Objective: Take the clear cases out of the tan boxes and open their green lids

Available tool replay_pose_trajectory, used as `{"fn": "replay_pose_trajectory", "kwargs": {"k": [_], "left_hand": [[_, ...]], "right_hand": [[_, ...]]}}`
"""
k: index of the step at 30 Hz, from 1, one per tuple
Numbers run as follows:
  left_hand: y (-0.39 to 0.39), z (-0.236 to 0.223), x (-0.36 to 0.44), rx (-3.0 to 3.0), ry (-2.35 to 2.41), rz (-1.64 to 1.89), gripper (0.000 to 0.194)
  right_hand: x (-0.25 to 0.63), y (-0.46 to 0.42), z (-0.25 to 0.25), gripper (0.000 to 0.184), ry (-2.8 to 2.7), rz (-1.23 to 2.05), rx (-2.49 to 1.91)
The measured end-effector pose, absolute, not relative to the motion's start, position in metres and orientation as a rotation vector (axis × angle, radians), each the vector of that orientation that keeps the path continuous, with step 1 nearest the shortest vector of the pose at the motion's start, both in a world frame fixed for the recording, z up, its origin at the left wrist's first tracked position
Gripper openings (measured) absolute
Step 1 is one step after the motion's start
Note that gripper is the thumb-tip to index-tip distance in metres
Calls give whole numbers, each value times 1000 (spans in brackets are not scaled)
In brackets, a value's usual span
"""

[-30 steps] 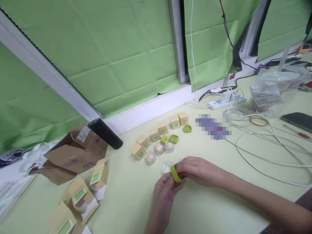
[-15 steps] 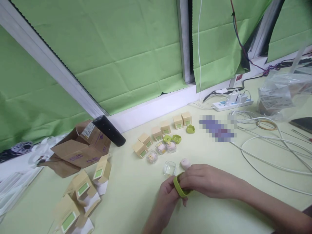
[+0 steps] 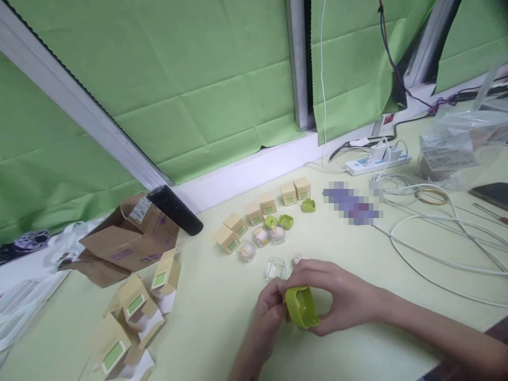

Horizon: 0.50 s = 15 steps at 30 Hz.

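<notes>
A small green silicone case is held between both hands above the front of the table, its hollow side turned to the right. My left hand pinches its left edge. Thumb and fingers of my right hand grip it from the top and the lower right. Just beyond the hands lie a clear plastic case and a pale pink piece, partly hidden by my right fingers. Farther back sit several clear cases with pinkish contents and green silicone cases.
Small tan boxes stand in a row at the back, larger opened ones at left. Behind those are a cardboard carton and a black cylinder. White cables, a power strip and a plastic bag occupy the right.
The green case has been turned so its hollow inside shows. My right fingers have come out of it and now span its outer edges; the left hand still holds its left side.
</notes>
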<state>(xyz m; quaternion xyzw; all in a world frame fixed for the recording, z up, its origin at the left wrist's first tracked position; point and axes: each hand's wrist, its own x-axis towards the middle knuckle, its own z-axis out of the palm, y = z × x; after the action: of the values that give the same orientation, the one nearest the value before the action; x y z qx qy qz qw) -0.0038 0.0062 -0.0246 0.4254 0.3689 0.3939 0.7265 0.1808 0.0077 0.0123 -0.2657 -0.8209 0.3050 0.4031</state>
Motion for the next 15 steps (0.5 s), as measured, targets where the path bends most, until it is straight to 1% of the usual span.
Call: {"fn": "replay_pose_trajectory", "kwargs": {"k": [5,7,9,10,11,13,14,15], "left_hand": [[6,-23,-3,881,751,895,17],[6,-22,-2,802,690,910,18],[6,-20,-1,711,622,922,24],[6,-20,-1,681,602,936,28],[7,-20,-1,663,600,965,32],[9,-20,-1,650,638,1055,30],[10,-19,-2,638,663,1101,28],[11,-19,-3,614,684,1138,28]], "right_hand": [[178,5,11,48,-2076,656,-601],[174,6,7,50,-2117,631,-658],[173,8,4,50,-2158,613,-751],[173,10,2,53,-2171,623,-778],[175,13,2,61,-2176,652,-786],[181,19,1,75,-2150,742,-796],[186,23,0,76,-2130,768,-827],[190,27,-1,73,-2130,763,-886]]}}
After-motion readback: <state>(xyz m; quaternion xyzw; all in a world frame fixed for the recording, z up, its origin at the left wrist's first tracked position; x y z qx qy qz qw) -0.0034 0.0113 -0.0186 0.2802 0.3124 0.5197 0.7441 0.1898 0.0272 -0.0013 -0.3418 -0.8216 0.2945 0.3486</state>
